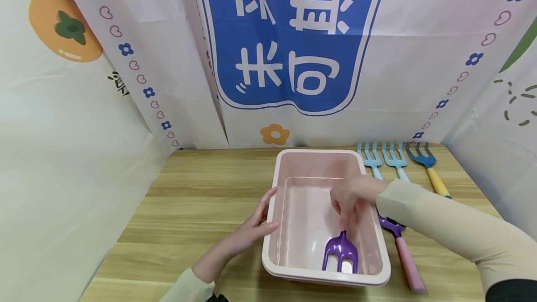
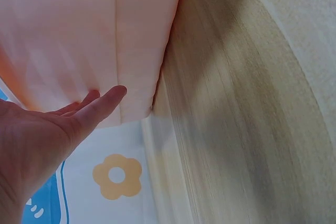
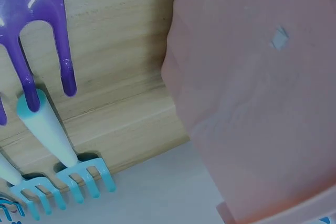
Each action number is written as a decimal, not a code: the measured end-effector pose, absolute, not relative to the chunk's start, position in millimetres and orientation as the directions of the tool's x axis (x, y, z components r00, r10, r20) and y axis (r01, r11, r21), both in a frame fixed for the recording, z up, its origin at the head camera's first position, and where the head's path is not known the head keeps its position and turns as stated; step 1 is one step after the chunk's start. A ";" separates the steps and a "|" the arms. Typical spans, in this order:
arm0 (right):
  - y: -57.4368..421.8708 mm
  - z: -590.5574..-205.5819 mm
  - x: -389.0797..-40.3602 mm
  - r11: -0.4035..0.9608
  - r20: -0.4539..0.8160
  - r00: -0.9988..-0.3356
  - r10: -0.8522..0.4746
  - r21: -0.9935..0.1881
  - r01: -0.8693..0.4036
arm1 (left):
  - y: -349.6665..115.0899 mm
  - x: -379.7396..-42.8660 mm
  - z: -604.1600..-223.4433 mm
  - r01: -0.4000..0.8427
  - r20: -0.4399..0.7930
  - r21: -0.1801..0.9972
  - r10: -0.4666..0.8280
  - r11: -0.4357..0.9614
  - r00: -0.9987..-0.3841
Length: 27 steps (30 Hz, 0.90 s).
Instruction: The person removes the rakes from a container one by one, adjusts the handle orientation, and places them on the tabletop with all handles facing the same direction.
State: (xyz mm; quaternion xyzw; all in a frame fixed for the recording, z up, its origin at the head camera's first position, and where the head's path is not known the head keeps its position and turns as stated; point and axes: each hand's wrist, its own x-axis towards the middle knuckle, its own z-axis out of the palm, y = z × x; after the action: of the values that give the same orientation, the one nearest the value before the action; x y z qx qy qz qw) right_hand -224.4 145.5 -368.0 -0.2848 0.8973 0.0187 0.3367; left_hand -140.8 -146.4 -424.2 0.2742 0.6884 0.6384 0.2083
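A pale pink plastic bin (image 1: 271,209) stands on the wooden table. My right hand (image 1: 350,195) reaches down inside it and grips a purple garden hand fork (image 1: 341,246) near its neck. The prongs point toward the bin's near wall, and the fork's handle is hidden by the hand. My left hand (image 1: 251,229) touches the bin's left side with fingers extended, thumb at the rim. In the left wrist view, the fingers of the left hand (image 2: 73,121) lie along the bin's outer wall (image 2: 63,35). The right wrist view does not show the right hand.
Right of the bin lies another purple fork with a pink handle (image 1: 409,264). Behind it are two light blue rakes (image 1: 394,157) and a dark blue one with a yellow handle (image 1: 438,181). Printed cloth (image 1: 251,129) hangs behind the table and along both sides.
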 end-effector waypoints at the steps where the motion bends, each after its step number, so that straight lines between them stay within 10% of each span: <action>1: 146.2 -367.4 -225.4 0.839 -0.615 -0.608 -0.502 -0.174 -0.516 | -146.2 -141.0 -424.4 0.111 0.063 0.993 0.644 0.034 -0.762; 27: 154.3 -342.6 -225.4 0.792 -0.546 -0.578 -0.607 -0.352 -0.499 | -146.5 -140.1 -424.2 0.083 0.029 0.995 0.639 0.055 -0.768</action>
State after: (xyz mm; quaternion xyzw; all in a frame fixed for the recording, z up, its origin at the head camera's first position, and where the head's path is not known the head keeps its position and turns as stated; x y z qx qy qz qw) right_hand -225.4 154.3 -342.6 -0.3125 0.8846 -0.0802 0.3368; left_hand -140.1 -146.5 -424.2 0.2609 0.6926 0.6360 0.2186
